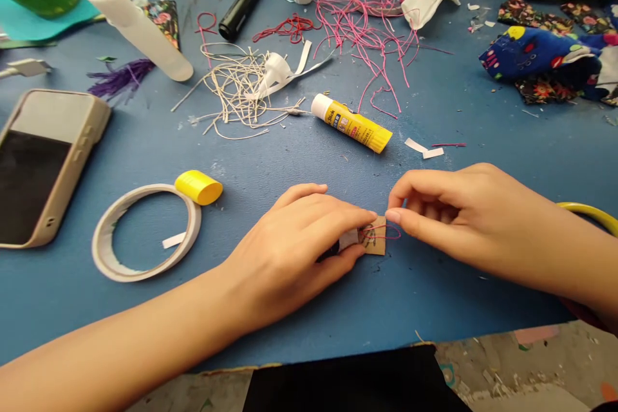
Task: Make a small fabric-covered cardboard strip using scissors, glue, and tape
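Blue tabletop with worn edge, pale floor littered with scraps

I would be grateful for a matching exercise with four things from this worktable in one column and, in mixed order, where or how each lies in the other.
Things:
1. Glue stick
2. Yellow cap
3. Small brown piece
4. Black marker

Places and states:
A. Against the outer rim of the tape roll
B. Lying beyond the pale strings, near the red strings
C. Lying with its white end towards the pale strings
D. At the fingertips of the left hand, with pink thread across it

Right pairs: 1-C, 2-A, 3-D, 4-B
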The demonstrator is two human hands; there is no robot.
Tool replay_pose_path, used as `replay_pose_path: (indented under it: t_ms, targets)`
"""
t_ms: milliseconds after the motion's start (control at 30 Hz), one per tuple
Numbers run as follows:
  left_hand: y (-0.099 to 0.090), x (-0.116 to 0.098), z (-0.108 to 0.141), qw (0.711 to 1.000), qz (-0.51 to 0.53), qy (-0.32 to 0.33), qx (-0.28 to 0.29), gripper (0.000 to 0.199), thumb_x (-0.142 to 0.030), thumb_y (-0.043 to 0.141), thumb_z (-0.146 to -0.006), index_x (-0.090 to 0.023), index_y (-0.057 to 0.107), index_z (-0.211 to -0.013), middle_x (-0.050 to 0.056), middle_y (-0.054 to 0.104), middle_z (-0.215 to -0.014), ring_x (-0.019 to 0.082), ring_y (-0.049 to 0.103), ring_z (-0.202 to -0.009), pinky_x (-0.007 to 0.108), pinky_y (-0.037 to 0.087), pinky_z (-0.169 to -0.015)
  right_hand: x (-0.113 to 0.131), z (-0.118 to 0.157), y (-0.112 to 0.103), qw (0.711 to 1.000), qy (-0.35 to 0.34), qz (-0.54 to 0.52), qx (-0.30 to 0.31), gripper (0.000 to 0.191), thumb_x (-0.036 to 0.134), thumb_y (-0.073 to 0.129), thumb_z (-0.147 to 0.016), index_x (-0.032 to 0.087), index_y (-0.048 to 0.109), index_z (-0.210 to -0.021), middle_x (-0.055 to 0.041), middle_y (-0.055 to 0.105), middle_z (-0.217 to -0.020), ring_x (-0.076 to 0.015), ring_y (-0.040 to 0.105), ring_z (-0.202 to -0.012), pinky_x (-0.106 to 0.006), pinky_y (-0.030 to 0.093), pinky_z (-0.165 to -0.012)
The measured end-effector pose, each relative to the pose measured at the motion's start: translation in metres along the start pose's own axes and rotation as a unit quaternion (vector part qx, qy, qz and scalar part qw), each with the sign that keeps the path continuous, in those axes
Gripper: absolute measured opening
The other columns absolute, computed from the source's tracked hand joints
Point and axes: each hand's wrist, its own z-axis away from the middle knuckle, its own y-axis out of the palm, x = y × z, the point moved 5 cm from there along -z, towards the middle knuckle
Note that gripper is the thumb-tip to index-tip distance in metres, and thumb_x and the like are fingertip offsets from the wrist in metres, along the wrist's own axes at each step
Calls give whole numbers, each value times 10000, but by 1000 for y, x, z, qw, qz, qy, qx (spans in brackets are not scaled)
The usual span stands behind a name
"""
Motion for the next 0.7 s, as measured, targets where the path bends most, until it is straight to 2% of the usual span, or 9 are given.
replay_pose_path:
  t_ms: [67,200,333,467,700]
  targets:
    - [1,1,0,1000,22,-7,10,192,-144,644,-901,-146,622,-1092,30,750,-1018,109,679,-952,301,418,-1045,4,0,3,998,-62,15,-31,115,234,567,-886,212,659,-820,51,646,-635,-93,562,-545,-239,386,-558]
    - [-2,-1,-2,997,73,-1,-1,114,-166,649,-904,-128,664,-1011,54,734,-1014,119,668,-960,270,454,-993,10,1,10,986,-156,41,-36,129,193,588,-911,173,715,-901,-7,711,-843,-112,642,-752,-220,438,-674]
    - [-5,0,-3,991,124,-55,-16,124,-58,590,-905,-113,680,-970,46,713,-959,92,655,-915,185,489,-871,10,0,12,982,-178,42,-47,145,161,594,-910,149,737,-921,-22,713,-830,-112,653,-742,-212,454,-675]
    - [-6,4,-2,983,154,-98,2,207,21,562,-870,-111,693,-960,26,682,-926,59,633,-834,119,487,-769,9,0,12,980,-188,33,-55,156,152,598,-906,139,752,-931,-38,729,-842,-120,673,-757,-212,476,-697]
    - [-12,9,-4,976,175,-122,51,242,26,534,-866,-125,710,-934,28,679,-939,69,640,-808,123,492,-684,4,2,14,977,-202,46,-56,195,160,571,-923,125,763,-931,-52,729,-843,-138,678,-742,-235,493,-677]
